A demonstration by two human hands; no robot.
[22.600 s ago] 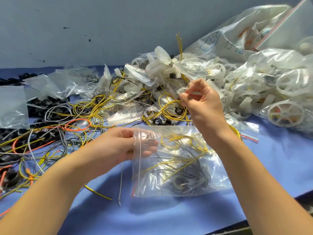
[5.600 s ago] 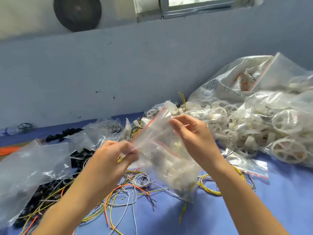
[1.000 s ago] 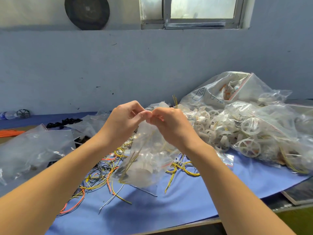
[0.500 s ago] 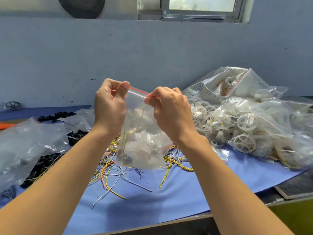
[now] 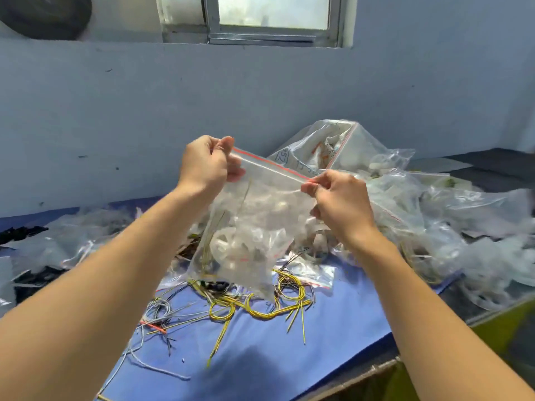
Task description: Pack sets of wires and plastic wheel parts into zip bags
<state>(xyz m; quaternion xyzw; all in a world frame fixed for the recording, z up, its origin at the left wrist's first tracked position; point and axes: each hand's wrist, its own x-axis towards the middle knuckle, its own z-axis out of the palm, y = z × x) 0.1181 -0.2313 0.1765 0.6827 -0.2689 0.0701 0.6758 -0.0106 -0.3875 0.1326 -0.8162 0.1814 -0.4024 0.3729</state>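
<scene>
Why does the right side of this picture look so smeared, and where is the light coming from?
Head view: the pile of bags on the right is motion-blurred, while the held bag and both hands stay fairly sharp; daylight enters by the window; the wide lens bends the table edge.

Handwritten "52" I make out on large clear bag (image 5: pixel 292 157) at back, other markings too blurred

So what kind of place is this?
Probably a small workshop packing bench: a blue table strewn with loose wires, heaps of filled bags, and a plain wall with a window.
</scene>
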